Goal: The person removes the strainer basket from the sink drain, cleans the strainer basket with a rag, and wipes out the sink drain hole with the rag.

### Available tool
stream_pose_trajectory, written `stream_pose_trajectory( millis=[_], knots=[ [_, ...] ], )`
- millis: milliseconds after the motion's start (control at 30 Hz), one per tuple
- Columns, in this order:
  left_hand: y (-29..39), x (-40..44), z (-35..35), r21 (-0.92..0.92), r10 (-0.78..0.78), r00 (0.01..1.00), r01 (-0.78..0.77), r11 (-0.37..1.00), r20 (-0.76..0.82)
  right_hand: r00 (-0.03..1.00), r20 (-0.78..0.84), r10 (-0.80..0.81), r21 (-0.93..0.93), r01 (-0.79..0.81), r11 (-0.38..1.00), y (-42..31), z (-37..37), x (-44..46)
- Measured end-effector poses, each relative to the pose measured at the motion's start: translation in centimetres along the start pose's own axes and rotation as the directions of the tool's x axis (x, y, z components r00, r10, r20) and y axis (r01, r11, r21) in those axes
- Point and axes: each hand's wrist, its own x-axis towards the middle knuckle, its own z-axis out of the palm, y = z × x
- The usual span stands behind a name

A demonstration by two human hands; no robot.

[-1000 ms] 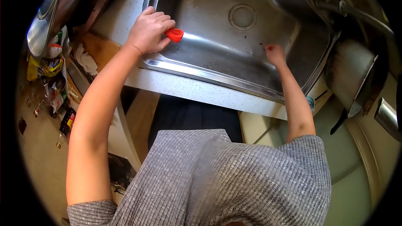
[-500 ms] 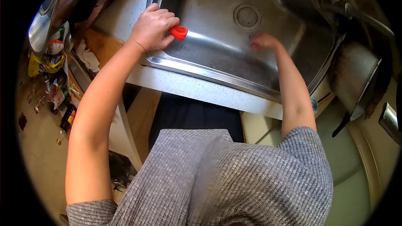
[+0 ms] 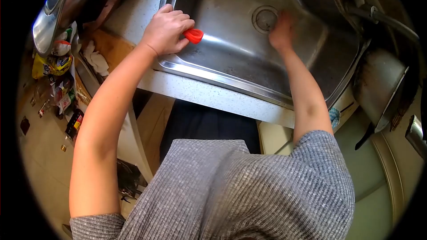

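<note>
My left hand [image 3: 168, 30] is closed around a red object [image 3: 194, 35], whose looped end sticks out beside the thumb over the left edge of the metal sink [image 3: 231, 55]. Inside the sink, my right hand [image 3: 282, 31] reaches beside the round drain [image 3: 265, 19]. Its fingers are smeared by motion, so whether they are apart or closed does not show, and nothing can be made out in them.
A faucet [image 3: 376, 15] is at the upper right. A pot [image 3: 380, 84] with a black handle stands right of the sink. Packets [image 3: 53, 64] and a crumpled white cloth [image 3: 95, 58] lie at the left. A blue-green scrubber [image 3: 334, 115] sits at the counter's right.
My right hand has moved from the sink's lower right up and left to the drain. My left hand keeps its hold on the red object; the view has shifted slightly.
</note>
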Motion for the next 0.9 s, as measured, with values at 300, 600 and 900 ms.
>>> stream_pose_trajectory(
  millis=[300, 600, 900],
  knots=[
    [0.0, 0.1, -0.1, 0.000, -0.005, 1.000, 0.005, 1.000, 0.007, 0.966, 0.211, -0.148, 0.324, 0.073, 0.943, -4.2, -4.4, 1.5],
    [-0.1, 0.2, -0.2, 0.005, 0.000, 1.000, 0.000, 1.000, 0.003, 0.910, 0.378, -0.169, 0.154, 0.118, 0.981, -3.1, -2.8, 7.5],
    [-0.1, -0.1, -0.1, -0.019, -0.008, 0.999, 0.008, 1.000, 0.031, 0.913, 0.274, -0.302, 0.237, 0.240, 0.941, -1.1, -2.0, 2.2]
  ],
)
